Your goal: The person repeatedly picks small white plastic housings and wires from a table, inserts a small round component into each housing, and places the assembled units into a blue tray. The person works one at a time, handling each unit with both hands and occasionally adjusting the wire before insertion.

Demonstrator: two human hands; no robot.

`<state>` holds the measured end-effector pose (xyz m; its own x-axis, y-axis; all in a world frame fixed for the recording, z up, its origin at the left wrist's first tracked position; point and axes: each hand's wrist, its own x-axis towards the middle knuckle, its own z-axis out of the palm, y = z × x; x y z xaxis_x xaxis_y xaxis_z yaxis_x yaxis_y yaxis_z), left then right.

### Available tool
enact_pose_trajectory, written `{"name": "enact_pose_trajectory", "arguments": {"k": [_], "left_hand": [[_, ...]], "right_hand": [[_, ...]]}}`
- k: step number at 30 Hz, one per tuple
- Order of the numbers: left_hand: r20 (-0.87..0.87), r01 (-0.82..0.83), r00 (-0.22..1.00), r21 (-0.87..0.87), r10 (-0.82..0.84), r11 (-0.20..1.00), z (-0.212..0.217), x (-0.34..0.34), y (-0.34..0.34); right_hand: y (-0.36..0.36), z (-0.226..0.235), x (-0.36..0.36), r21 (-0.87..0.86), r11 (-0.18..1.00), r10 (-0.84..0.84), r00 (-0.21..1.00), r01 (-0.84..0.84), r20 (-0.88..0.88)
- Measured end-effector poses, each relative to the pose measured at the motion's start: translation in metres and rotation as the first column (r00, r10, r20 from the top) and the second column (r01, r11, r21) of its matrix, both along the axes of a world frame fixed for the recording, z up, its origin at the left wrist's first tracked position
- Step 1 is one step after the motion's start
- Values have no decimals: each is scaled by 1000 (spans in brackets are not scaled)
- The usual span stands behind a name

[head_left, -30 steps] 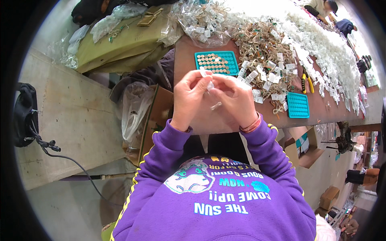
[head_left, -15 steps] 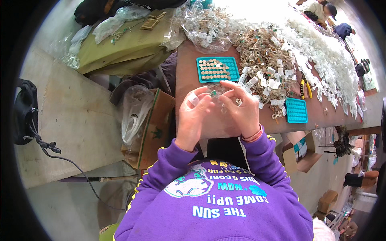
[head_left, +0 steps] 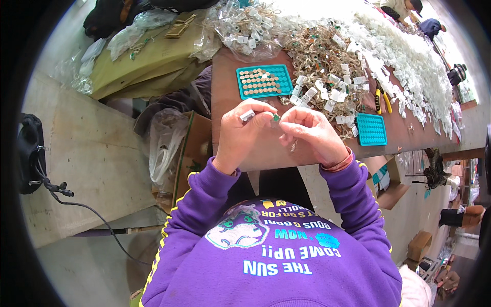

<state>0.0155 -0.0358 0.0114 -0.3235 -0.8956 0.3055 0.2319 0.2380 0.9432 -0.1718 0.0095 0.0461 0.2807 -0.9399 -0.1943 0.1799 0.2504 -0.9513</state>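
My left hand [head_left: 241, 134] is closed, thumb against forefinger, on a small green piece [head_left: 276, 117] that shows at the fingertips. A white tag [head_left: 247, 115] sticks out between its fingers. Close by on the right, my right hand [head_left: 316, 134] is closed in a pinch; what its fingertips hold is too small to make out. A thin pale strand [head_left: 292, 146] dangles below that hand. Both hands are above the table's near edge. Beyond them lies a teal tray [head_left: 238, 82], partly filled with rows of round beige discs.
A heap of tagged cords [head_left: 327, 61] covers the table's middle, with a white pile of small clear packets [head_left: 404, 66] to its right. A second teal tray [head_left: 372, 129] and yellow-black pliers [head_left: 382, 100] lie at right. A cardboard box [head_left: 197, 143] stands left of the table.
My hands have drawn slightly apart, and the clear plastic between them hardly shows now. My right hand has turned its fingers more to the left. The whole view has shifted slightly.
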Motion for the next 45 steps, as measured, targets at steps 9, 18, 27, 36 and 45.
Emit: {"name": "enact_pose_trajectory", "arguments": {"k": [9, 18, 27, 36, 45], "left_hand": [[-34, 236, 972, 108, -234, 966, 6, 0, -13], [-16, 279, 960, 136, -279, 951, 4, -6, -14], [-116, 217, 975, 275, -192, 937, 0, -28, -6], [-142, 247, 967, 322, -212, 914, -4, -34, 5], [-263, 256, 954, 465, -144, 847, -19, -42, 15]], "right_hand": [[-2, 10, -13, 70, 992, 104, 994, -106, 21], [8, 9, -17, 91, 995, 25, 997, -31, 67], [13, -24, -10, 239, 962, -241, 821, 132, 517], [18, -38, -2, 290, 948, -305, 620, 128, 723], [26, -40, 10, 97, 888, -456, 831, 450, 319]]}}
